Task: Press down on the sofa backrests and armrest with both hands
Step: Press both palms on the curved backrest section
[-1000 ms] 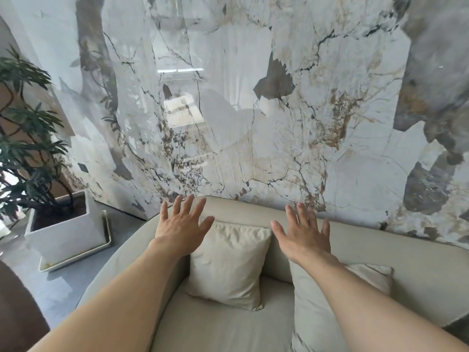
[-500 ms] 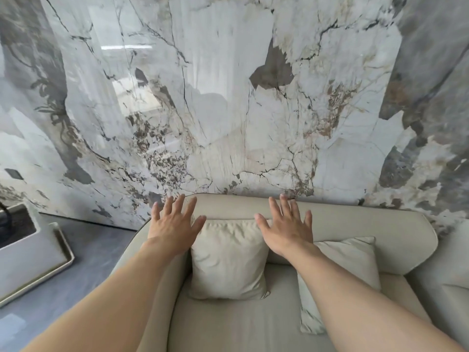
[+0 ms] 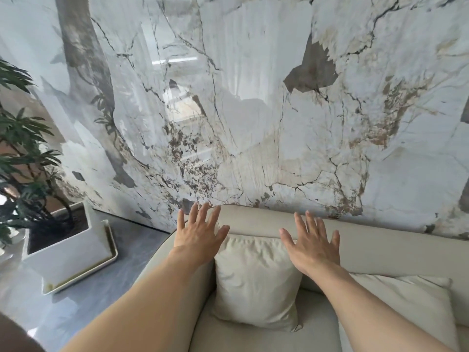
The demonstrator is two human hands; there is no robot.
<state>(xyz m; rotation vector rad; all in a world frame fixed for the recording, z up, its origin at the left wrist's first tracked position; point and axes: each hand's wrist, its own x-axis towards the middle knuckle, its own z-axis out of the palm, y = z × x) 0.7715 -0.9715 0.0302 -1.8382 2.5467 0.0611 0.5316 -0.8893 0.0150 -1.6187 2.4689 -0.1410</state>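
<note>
A beige sofa stands against a marble wall; its curved backrest [image 3: 256, 219] runs from the middle to the right edge. The rounded left end of the sofa [image 3: 162, 260] bends down toward me under my left forearm. My left hand [image 3: 199, 236] is flat, fingers spread, over the left corner of the backrest. My right hand [image 3: 313, 246] is flat and spread over the backrest's front, just right of a square cushion [image 3: 256, 280]. Neither hand holds anything. Whether the palms touch the fabric I cannot tell.
A second cushion [image 3: 411, 298] leans at the right behind my right forearm. The seat [image 3: 266, 336] lies below. A white square planter [image 3: 68, 247] with a green plant [image 3: 22, 148] stands on the grey floor [image 3: 76, 308] at the left. The marble wall [image 3: 253, 110] rises right behind the sofa.
The view has swung back left, so the planter and plant show again. Both hands stay spread over the backrest, roughly where they were relative to the cushion.
</note>
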